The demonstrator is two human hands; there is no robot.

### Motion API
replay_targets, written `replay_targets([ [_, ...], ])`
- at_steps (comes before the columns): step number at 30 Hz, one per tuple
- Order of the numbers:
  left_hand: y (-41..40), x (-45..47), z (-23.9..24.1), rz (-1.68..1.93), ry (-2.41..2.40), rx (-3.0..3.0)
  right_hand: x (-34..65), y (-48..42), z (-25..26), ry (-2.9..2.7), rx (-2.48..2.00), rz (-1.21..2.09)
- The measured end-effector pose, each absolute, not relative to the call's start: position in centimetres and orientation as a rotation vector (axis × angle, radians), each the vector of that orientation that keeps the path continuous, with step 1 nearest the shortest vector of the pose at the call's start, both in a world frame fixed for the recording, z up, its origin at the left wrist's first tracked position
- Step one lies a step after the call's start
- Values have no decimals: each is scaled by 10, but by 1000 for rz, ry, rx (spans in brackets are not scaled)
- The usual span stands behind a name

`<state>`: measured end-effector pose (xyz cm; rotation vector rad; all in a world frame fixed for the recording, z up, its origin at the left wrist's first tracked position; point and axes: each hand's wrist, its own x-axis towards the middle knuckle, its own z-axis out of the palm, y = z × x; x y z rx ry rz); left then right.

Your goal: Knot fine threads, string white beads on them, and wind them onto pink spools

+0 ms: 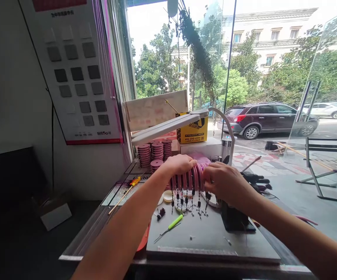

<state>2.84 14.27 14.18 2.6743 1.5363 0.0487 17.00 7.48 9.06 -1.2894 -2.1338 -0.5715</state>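
Observation:
A row of pink discs (185,181) stands on edge above the grey board, with strings of small black beads (199,204) hanging beneath. My left hand (180,164) is closed over the top and left end of the row. At the right end, my right hand (225,181) is closed with its fingertips against the last discs; its grip is partly hidden. Below the strings lie small white beads (205,213), partly on a round dish. A green-handled tool (175,222) with a thin metal shaft lies in front, and a small dark tassel (161,213) to its left.
Stacks of pink discs (144,155) stand behind my left arm, under a white desk lamp (168,127). A yellow box (192,130) is at the back. A black stand (236,219) sits below my right wrist. A stick with a yellow-red end (124,200) lies at left.

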Motion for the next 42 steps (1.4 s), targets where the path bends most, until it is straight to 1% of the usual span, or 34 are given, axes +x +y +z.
replay_targets([
  [3, 142, 28, 142, 55, 1538, 2673, 169, 73, 92, -2146, -1306, -590],
  [8, 146, 28, 138, 78, 1557, 2652, 163, 63, 75, -2075, -1306, -665],
  [12, 146, 26, 137, 86, 1549, 2656, 164, 66, 72, -1997, -1353, -571],
  [19, 146, 25, 137, 75, 1530, 2671, 178, 70, 105, -2183, -1370, -377],
  [23, 147, 24, 136, 86, 1527, 2667, 170, 50, 97, -2147, -1321, -348],
  [25, 146, 24, 136, 92, 1520, 2666, 155, 39, 79, -2095, -1238, -195],
  [29, 145, 22, 135, 96, 1522, 2669, 109, 31, 30, -2083, -1290, 418],
  [31, 145, 22, 135, 84, 1527, 2668, 85, 36, 7, -1894, -1287, 648],
  [35, 145, 22, 133, 70, 1520, 2671, 53, 47, -13, -1411, -974, 1080],
  [38, 147, 22, 133, 78, 1521, 2673, 45, 50, -9, -1125, -831, 1237],
  [42, 147, 22, 133, 85, 1516, 2673, 43, 49, 2, -1049, -824, 1282],
])
